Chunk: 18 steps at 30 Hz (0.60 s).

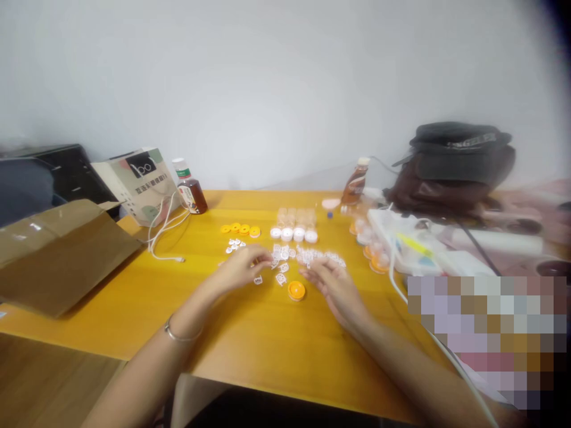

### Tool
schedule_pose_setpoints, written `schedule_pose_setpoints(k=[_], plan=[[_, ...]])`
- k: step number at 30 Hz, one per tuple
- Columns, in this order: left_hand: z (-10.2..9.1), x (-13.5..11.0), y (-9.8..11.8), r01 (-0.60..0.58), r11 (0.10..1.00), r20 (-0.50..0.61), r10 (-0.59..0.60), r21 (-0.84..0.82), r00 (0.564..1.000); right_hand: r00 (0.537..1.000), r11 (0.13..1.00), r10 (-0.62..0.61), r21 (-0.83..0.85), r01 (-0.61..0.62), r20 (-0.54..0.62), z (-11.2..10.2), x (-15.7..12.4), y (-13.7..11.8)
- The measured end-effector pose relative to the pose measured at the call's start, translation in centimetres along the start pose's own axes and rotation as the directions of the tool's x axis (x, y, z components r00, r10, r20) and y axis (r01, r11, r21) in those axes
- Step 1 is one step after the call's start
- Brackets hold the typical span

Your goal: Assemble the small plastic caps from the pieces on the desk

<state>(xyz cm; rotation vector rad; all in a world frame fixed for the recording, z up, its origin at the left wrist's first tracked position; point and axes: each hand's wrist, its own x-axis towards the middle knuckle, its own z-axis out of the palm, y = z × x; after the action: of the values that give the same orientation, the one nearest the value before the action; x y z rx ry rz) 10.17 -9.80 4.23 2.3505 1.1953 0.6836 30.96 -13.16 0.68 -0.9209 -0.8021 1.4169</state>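
My left hand (pixel 243 268) is closed in a pinch at the left edge of a spread of small white cut-out plastic pieces (pixel 284 252); what its fingertips hold is too small to make out. Opposite it, my right hand (pixel 329 284) has thumb and fingers drawn together above the same pieces, and anything between them is hidden. An orange round part with a pale base (pixel 296 290) lies on the table between the hands, touched by neither. Beyond the pieces stand a row of white round caps (pixel 293 234) and some clear containers (pixel 296 216). Several yellow rings (pixel 244 229) lie left of them.
A cardboard box (pixel 66 255), paper bag (pixel 143 184), white cable (pixel 161 238) and brown bottle (pixel 193 193) occupy the left. At right are another bottle (pixel 355 183), orange-and-clear assembled pieces (pixel 375 255), a white tray (pixel 383 223), a cable and a dark backpack (pixel 455 166).
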Motion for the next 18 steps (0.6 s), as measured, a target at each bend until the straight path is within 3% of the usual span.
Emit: schedule_pose_setpoints(k=[2, 5, 10, 14, 18], plan=[[-0.6, -0.3, -0.4, -0.016, 0.998, 0.142, 0.007, 0.064, 0.990, 1.000, 1.000, 0.002, 0.004, -0.002, 0.010, 0.0, 0.0, -0.1], [-1.0, -0.6, -0.7, -0.028, 0.990, 0.252, -0.008, 0.138, 0.968, 1.000, 1.000, -0.023, -0.004, 0.023, 0.017, 0.0, -0.1, -0.2], [-0.6, -0.6, -1.0, 0.019, 0.983, 0.280, -0.070, 0.181, 0.957, 0.996, 0.992, -0.088, -0.085, 0.089, 0.021, 0.0, 0.0, -0.1], [-0.1, -0.6, -0.7, -0.028, 0.989, 0.301, -0.018, 0.148, 0.953, 0.987, 0.961, -0.158, -0.228, 0.156, 0.010, -0.1, 0.1, 0.0], [0.2, -0.9, -0.7, -0.058, 0.991, 0.234, 0.028, 0.122, 0.972, 0.979, 0.928, -0.203, -0.316, 0.198, 0.017, -0.1, 0.2, 0.1]])
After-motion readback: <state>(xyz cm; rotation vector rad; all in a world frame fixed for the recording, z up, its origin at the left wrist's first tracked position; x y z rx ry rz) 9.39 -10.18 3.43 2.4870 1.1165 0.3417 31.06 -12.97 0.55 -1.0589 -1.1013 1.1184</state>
